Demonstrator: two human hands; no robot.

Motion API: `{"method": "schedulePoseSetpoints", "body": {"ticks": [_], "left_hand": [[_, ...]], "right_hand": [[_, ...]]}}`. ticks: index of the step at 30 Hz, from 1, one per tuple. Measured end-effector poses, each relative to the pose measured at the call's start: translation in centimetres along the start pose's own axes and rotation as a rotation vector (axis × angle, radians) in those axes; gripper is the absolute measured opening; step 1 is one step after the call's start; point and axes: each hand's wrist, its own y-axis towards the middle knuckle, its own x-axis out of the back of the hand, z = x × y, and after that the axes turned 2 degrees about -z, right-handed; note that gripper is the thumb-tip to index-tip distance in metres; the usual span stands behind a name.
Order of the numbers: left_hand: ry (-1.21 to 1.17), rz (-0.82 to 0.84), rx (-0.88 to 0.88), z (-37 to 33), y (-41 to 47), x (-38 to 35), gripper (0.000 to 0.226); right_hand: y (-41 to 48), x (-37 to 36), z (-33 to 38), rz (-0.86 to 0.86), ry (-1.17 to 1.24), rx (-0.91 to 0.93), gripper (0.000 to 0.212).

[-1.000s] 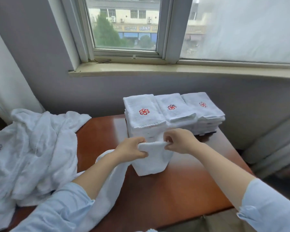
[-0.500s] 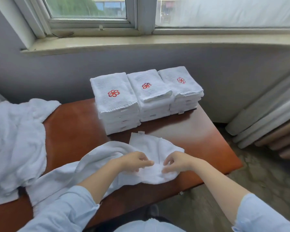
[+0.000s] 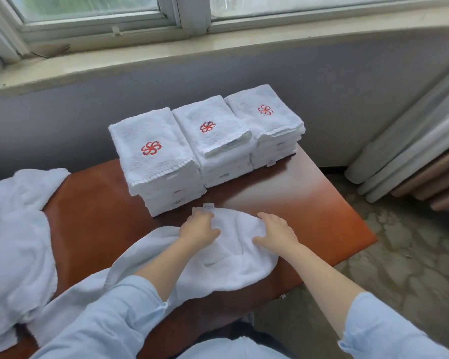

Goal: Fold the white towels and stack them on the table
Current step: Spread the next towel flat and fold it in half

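White terry cloth, soft and limp: the towel [image 3: 233, 257] lies rumpled on the near part of the brown table [image 3: 322, 216]. It sits just in front of the three folded stacks [image 3: 213, 141] at the far edge, and its left end trails toward the near left and out of sight under the sleeve. A small label [image 3: 208, 206] sticks out at its far edge.

The right hand [image 3: 276, 234] rests flat on the cloth, fingers spread and straight, gripping nothing. The left hand [image 3: 198, 229] lies on the far left part of the towel, close to the label. Its fingers bend over the cloth there, but I cannot tell whether they pinch it or only press.

Such a towel should be light and should sag wherever it is not held, so it will likely bunch rather than slide on the smooth tabletop. The hem corners look like the best place to take hold, one in each hand, drawn taut before each fold, then smoothed with flat palms. Nothing here seems fragile.

A heap [image 3: 16, 229] of unfolded white cloth waits at the left.
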Motion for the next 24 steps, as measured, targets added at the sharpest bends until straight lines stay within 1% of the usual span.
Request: {"method": "schedulePoseSetpoints", "body": {"ticks": [3, 6, 8, 9, 10, 12, 14, 15, 17, 18, 20, 24], "left_hand": [[0.109, 0.013, 0.065, 0.1, 1.2, 0.0, 0.059], [0.181, 0.021, 0.105, -0.2, 2.4, -0.3, 0.064], [0.214, 0.053, 0.110, -0.6, 3.2, -0.5, 0.056], [0.230, 0.068, 0.092, -0.8, 3.5, -0.7, 0.047], [0.235, 0.071, 0.055, -1.0, 3.7, -0.7, 0.038], [0.179, 0.015, -0.032, -1.8, 4.0, -0.7, 0.025], [0.065, -0.091, -0.095, -3.6, 4.3, -0.2, 0.024], [0.008, -0.151, -0.124, -4.8, 4.6, 0.2, 0.026], [-0.081, -0.251, -0.202, -7.4, 5.1, 1.3, 0.026], [-0.119, -0.286, -0.252, -8.9, 5.4, 1.9, 0.026], [-0.179, -0.333, -0.355, -11.7, 6.1, 2.8, 0.025], [-0.227, -0.321, -0.491, -16.7, 7.5, 2.6, 0.026]], "right_hand": [[0.5, -0.8, 0.0, -0.035, -0.019, -0.048, 0.076], [0.9, -1.5, -0.3, -0.045, 0.014, -0.088, 0.075], [0.9, -1.6, -0.7, -0.023, 0.052, -0.108, 0.070], [0.9, -1.5, -1.0, -0.011, 0.069, -0.110, 0.065], [1.0, -1.3, -1.3, -0.007, 0.076, -0.108, 0.056], [0.9, -0.8, -1.8, -0.023, 0.078, -0.101, 0.032], [0.8, -0.1, -2.4, -0.093, 0.099, -0.109, 0.012], [0.7, 0.4, -2.9, -0.152, 0.117, -0.118, 0.008], [0.5, 1.6, -3.9, -0.278, 0.138, -0.140, 0.011], [0.3, 2.3, -4.6, -0.333, 0.154, -0.154, 0.011], [-0.1, 3.7, -6.2, -0.415, 0.200, -0.195, 0.017], [-1.1, 5.1, -9.5, -0.491, 0.222, -0.290, 0.024]]}}
